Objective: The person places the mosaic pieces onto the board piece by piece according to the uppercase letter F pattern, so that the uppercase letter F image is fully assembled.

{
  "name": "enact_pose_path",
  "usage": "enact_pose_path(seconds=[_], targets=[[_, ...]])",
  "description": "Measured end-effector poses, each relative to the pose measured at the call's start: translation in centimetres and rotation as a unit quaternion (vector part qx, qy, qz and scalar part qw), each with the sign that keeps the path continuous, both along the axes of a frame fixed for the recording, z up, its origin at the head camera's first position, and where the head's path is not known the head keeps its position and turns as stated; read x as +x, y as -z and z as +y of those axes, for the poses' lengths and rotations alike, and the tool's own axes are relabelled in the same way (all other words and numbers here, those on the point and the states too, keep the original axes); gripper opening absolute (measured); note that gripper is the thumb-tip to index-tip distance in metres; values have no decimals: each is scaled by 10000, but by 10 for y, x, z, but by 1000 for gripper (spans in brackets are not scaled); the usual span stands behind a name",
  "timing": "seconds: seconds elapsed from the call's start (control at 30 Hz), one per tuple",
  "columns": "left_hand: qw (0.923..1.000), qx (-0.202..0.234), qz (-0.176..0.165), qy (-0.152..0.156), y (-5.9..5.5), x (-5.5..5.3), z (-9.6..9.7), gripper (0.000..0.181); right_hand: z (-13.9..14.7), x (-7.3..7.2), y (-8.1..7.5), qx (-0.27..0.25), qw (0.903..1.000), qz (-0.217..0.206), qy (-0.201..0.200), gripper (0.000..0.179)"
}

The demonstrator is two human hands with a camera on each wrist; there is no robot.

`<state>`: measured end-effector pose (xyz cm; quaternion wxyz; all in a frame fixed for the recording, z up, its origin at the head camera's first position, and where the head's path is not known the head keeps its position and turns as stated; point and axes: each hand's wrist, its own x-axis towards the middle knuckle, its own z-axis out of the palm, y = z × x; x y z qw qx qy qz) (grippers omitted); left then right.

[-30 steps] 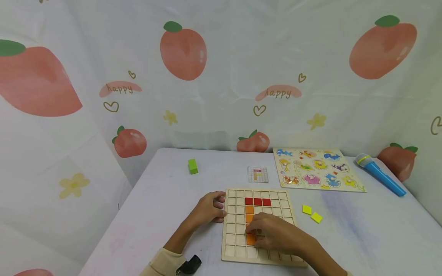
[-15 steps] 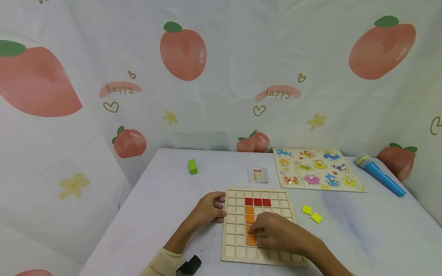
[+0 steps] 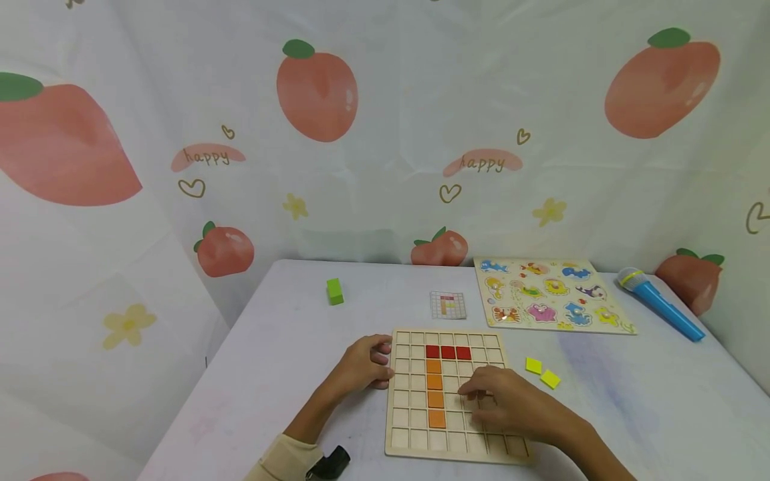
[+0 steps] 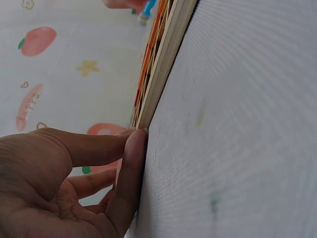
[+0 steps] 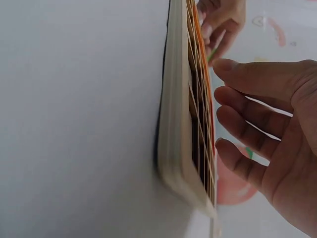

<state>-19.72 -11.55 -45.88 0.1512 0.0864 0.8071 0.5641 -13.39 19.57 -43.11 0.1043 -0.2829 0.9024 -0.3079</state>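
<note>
A wooden grid board (image 3: 409, 439) lies on the table before me. Three red tiles (image 3: 448, 353) form a row in it, and several orange tiles (image 3: 434, 382) run down a column below the leftmost red one. My left hand (image 3: 359, 364) pinches the board's left edge; in the left wrist view its thumb and finger (image 4: 132, 153) meet at that edge. Over the board's right half hovers my right hand (image 3: 511, 404), its fingers loosely bent around nothing, as the right wrist view confirms. Two yellow tiles (image 3: 533, 365) lie on the table right of the board.
Behind the board lies a small printed grid card (image 3: 448, 305). An animal puzzle board (image 3: 553, 294) and a blue toy microphone (image 3: 662, 304) are at the back right. A green block (image 3: 335, 292) stands at the back left. A patterned curtain (image 3: 385, 133) hangs behind the table.
My right hand has drawn away to the right from the orange column, uncovering the lower orange tiles. The left hand stays at the board's edge.
</note>
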Motion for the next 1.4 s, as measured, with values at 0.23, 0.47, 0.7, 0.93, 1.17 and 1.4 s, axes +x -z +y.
enact_pose_path(seconds=[0.23, 0.47, 0.7, 0.93, 1.17, 1.4], targets=[[10000, -53, -14, 45, 0, -1, -1, 69, 20, 3, 2, -82, 9994, -22, 332, 31], [10000, -56, -31, 37, 2, -1, -1, 69, 38, 5, 7, -312, 9979, 76, 556, 35], [9999, 74, -46, 61, 1, 0, -1, 69, 52, 4, 8, -425, 9960, 218, 753, 36], [9997, 208, -19, 95, 0, 1, -1, 69, 64, 0, 8, -391, 9939, 536, 882, 36], [9999, 144, -17, 80, 0, 0, -1, 69, 79, 1, 8, -173, 9906, 562, 1234, 39], [9998, 173, -7, 89, 0, 2, -1, 70, 93, 0, 6, -116, 9855, 472, 1626, 39]])
